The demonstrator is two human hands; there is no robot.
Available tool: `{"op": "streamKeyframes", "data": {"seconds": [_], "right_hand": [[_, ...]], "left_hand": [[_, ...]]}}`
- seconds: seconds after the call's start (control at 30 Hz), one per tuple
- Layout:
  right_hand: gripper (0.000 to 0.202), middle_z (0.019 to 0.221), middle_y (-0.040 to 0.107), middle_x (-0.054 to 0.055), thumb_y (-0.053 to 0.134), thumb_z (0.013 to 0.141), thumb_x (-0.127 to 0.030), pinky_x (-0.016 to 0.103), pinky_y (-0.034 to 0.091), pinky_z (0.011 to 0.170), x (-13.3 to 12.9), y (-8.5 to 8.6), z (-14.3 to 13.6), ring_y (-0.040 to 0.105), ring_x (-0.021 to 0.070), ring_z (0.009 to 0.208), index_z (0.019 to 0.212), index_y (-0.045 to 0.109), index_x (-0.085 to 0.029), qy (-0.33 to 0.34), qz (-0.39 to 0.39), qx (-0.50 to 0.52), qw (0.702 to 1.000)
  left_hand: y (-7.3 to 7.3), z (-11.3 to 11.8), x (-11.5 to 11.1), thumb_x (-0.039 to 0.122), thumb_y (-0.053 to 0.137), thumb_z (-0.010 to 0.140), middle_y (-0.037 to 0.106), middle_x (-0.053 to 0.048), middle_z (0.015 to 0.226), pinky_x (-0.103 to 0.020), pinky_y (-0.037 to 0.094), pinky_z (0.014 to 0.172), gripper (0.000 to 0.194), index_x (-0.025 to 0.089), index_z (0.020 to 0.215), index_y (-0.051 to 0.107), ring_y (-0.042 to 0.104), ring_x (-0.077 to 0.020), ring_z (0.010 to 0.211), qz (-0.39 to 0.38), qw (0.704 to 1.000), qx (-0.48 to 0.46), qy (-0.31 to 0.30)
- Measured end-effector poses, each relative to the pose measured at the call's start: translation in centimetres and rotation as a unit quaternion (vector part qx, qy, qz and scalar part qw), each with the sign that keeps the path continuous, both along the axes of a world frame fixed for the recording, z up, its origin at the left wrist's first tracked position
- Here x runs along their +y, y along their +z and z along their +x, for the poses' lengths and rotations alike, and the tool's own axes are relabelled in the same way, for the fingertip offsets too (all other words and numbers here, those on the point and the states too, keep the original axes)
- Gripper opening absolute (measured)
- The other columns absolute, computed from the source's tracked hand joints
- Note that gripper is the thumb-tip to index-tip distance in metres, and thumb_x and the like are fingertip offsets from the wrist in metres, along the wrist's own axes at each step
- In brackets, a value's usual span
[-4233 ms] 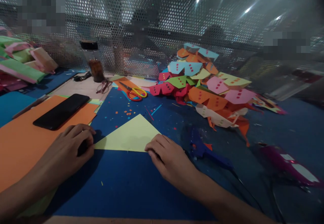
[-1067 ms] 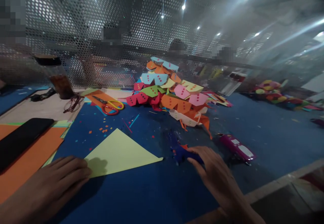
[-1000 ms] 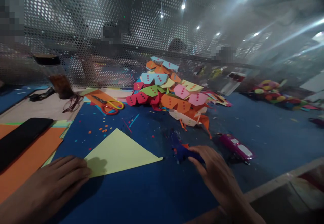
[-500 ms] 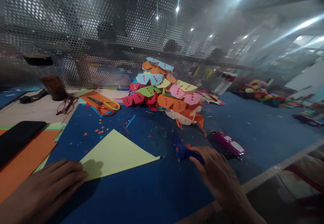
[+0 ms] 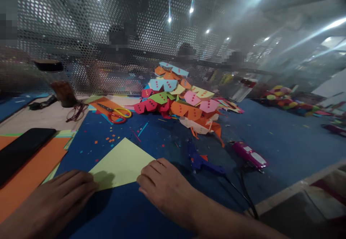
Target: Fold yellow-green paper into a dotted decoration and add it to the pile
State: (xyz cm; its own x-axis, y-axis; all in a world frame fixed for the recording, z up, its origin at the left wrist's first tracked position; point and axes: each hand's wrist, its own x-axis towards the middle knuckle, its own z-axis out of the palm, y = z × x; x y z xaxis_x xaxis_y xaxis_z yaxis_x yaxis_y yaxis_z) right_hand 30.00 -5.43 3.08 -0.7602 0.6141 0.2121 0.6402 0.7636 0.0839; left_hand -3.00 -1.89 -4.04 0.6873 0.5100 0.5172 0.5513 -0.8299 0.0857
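A pale yellow paper (image 5: 123,163), folded into a triangle, lies on the blue table surface (image 5: 121,213). My left hand (image 5: 66,192) rests at its left corner, fingers together and curled onto the paper. Over the right corner lies my right hand (image 5: 164,185), its fingers closed on the paper and covering that tip. To the right of this hand is a blue glue gun (image 5: 204,163) on the table, its black cable trailing towards the front edge, with nobody touching it.
Folded colourful paper shapes (image 5: 175,98) are heaped at the back centre. Scissors (image 5: 117,115) and glasses (image 5: 77,112) lie at back left, near a jar (image 5: 61,88). A black phone (image 5: 24,152) rests on orange paper (image 5: 35,181). At right lies a purple tool (image 5: 250,154).
My right hand has let go of the blue glue gun and moved left onto the right corner of the yellow paper. The view has shifted slightly; my left hand stays at the left corner.
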Motion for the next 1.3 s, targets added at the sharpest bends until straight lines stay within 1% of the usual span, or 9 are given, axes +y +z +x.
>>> {"op": "streamKeyframes", "data": {"seconds": [0.13,0.3,0.4,0.6,0.77,0.9,1.07,1.17,1.3], "right_hand": [[0.006,0.092,0.067,0.005,0.058,0.098,-0.014,0.036,0.043,0.076,0.8,-0.2,-0.7,0.058,0.0208,0.083,0.099,0.063,-0.016,0.016,0.008,-0.059,0.998],[0.007,0.089,0.066,0.006,0.058,0.096,-0.012,0.037,0.042,0.074,1.1,-0.6,-0.7,0.057,0.0217,0.081,0.101,0.063,-0.014,0.026,0.013,-0.044,0.999],[0.011,0.092,0.067,0.007,0.057,0.096,-0.011,0.037,0.041,0.075,1.3,-1.0,-0.5,0.057,0.0219,0.083,0.105,0.063,-0.014,0.027,0.003,-0.035,0.999],[0.01,0.1,0.068,0.005,0.057,0.098,-0.014,0.036,0.041,0.083,1.6,-1.4,-0.5,0.058,0.0207,0.091,0.106,0.064,-0.018,-0.016,-0.066,0.032,0.997],[0.01,0.105,0.069,0.001,0.056,0.102,-0.017,0.033,0.039,0.086,1.9,-1.6,-0.5,0.06,0.0173,0.096,0.105,0.064,-0.022,-0.075,-0.167,0.138,0.973],[0.01,0.105,0.07,0.0,0.057,0.102,-0.017,0.033,0.038,0.089,1.9,-1.4,-0.5,0.06,0.0164,0.098,0.104,0.064,-0.022,-0.09,-0.201,0.176,0.96],[0.005,0.104,0.069,0.0,0.061,0.1,-0.02,0.033,0.039,0.087,1.8,-1.3,-0.4,0.06,0.0174,0.097,0.104,0.064,-0.021,-0.073,-0.171,0.17,0.968],[0.011,0.106,0.069,0.001,0.067,0.098,-0.027,0.034,0.039,0.087,1.7,-1.5,-0.4,0.059,0.019,0.097,0.106,0.064,-0.021,-0.043,-0.126,0.141,0.981],[0.005,0.102,0.069,0.001,0.063,0.1,-0.024,0.034,0.038,0.084,1.7,-1.7,-0.5,0.058,0.0187,0.094,0.104,0.065,-0.021,-0.024,-0.08,0.099,0.992]], "left_hand": [[1.1,0.5,0.0,0.031,0.046,0.104,0.077,-0.001,0.1,-0.024,0.055,0.084,0.027,0.027,0.108,0.072,0.07,-0.0151,0.09,0.04,0.997,0.061,-0.018],[2.3,1.0,0.3,0.032,0.05,0.103,0.076,0.0,0.096,-0.023,0.054,0.077,0.023,0.026,0.106,0.072,0.068,-0.0145,0.084,0.033,0.996,0.057,-0.055],[2.9,1.4,0.2,0.03,0.05,0.103,0.076,0.001,0.094,-0.022,0.053,0.075,0.022,0.026,0.106,0.071,0.068,-0.0134,0.083,0.033,0.996,0.06,-0.049],[3.9,2.6,-0.4,0.021,0.045,0.104,0.075,0.0,0.091,-0.025,0.053,0.075,0.027,0.026,0.103,0.071,0.068,-0.0145,0.082,0.013,0.999,0.044,-0.028],[4.2,3.3,-0.7,0.026,0.043,0.105,0.075,-0.001,0.09,-0.028,0.053,0.073,0.028,0.025,0.104,0.071,0.068,-0.0161,0.081,0.029,0.999,0.037,-0.007],[4.2,3.2,-0.6,0.026,0.044,0.106,0.075,0.001,0.09,-0.028,0.052,0.075,0.026,0.024,0.103,0.07,0.068,-0.0154,0.082,0.028,0.999,0.042,-0.008],[3.6,2.9,-0.6,0.021,0.043,0.105,0.074,-0.001,0.091,-0.027,0.05,0.074,0.027,0.023,0.104,0.069,0.066,-0.0152,0.081,0.0,0.999,0.041,-0.012],[3.3,2.8,-0.7,0.022,0.042,0.106,0.074,-0.001,0.091,-0.028,0.05,0.075,0.027,0.024,0.102,0.07,0.066,-0.0157,0.081,-0.014,0.999,0.048,0.002],[3.2,2.9,-0.8,0.027,0.043,0.106,0.073,-0.001,0.089,-0.027,0.049,0.074,0.027,0.023,0.1,0.069,0.066,-0.0148,0.079,-0.05,0.998,0.039,0.016]]}}
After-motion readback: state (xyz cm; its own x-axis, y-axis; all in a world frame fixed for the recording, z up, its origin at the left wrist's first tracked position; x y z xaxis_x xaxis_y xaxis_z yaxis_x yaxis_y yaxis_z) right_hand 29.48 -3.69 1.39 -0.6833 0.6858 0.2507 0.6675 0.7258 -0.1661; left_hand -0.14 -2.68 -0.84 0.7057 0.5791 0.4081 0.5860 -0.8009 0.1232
